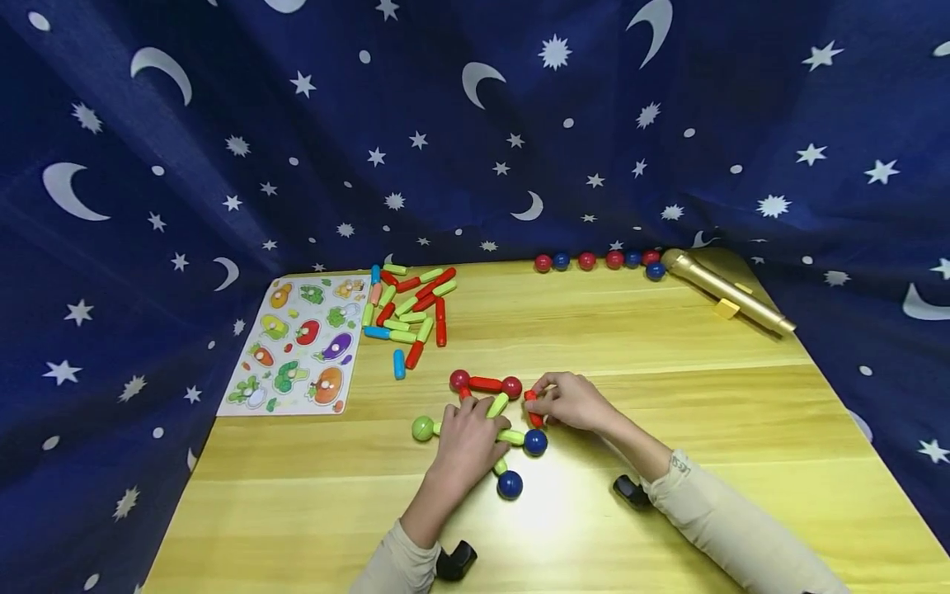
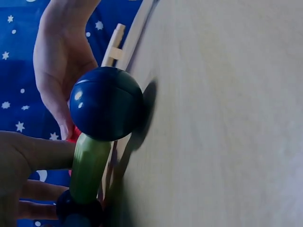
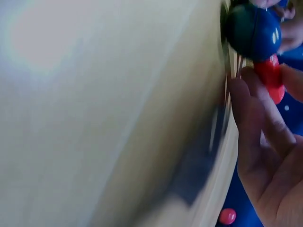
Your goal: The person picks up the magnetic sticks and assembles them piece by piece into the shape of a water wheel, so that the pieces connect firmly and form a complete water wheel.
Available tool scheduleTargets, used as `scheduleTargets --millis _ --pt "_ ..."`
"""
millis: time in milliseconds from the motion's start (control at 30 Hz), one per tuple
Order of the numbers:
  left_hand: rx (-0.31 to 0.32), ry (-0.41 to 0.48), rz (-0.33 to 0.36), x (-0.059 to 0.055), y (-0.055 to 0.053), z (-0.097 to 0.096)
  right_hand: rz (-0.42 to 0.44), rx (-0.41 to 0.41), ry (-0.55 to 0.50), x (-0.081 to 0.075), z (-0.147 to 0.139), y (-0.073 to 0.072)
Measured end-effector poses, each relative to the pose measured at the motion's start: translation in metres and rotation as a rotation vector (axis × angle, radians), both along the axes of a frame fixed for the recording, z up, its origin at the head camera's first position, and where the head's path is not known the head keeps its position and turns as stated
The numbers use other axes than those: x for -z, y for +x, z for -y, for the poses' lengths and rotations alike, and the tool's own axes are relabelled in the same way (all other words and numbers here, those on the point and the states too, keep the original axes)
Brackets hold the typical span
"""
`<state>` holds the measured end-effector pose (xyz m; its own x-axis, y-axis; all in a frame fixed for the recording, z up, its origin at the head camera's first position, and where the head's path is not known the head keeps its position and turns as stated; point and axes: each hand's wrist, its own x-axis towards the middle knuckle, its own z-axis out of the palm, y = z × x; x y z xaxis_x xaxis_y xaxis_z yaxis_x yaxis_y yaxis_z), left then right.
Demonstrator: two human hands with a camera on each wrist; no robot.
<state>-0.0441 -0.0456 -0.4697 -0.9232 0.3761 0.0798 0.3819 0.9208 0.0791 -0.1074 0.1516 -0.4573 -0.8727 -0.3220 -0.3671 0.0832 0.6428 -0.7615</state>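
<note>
A flat figure of magnetic rods and balls lies mid-table: green rods spread from its middle, with a green ball (image 1: 423, 428), blue balls (image 1: 535, 442) and red balls (image 1: 511, 387) at the ends. My left hand (image 1: 469, 441) lies over its centre and grips it there, hiding the hub in the head view. In the left wrist view the thumb rests along a green rod (image 2: 90, 168) below a blue ball (image 2: 106, 104). With thumb and fingers my right hand (image 1: 574, 402) pinches a red rod (image 1: 533, 409), its end right at a blue ball (image 3: 253, 32) in the right wrist view.
Several loose red, green and blue rods (image 1: 408, 305) lie at the back left, next to a vegetable puzzle board (image 1: 297, 346). Along the back edge sit red and blue balls (image 1: 586, 261). A gold microphone (image 1: 731, 293) lies at the back right. A starry curtain (image 1: 475, 132) hangs behind.
</note>
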Motion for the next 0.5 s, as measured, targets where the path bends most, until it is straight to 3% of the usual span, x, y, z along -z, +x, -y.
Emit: scheduleTargets --millis 167,500 --pt "-0.003 0.020 0.017 -0.001 -0.001 0.000 -0.011 0.023 0.002 0.001 0.011 0.007" --pt "-0.002 0.039 0.023 0.001 0.002 -0.003 -0.005 0.014 0.036 0.003 0.015 0.006"
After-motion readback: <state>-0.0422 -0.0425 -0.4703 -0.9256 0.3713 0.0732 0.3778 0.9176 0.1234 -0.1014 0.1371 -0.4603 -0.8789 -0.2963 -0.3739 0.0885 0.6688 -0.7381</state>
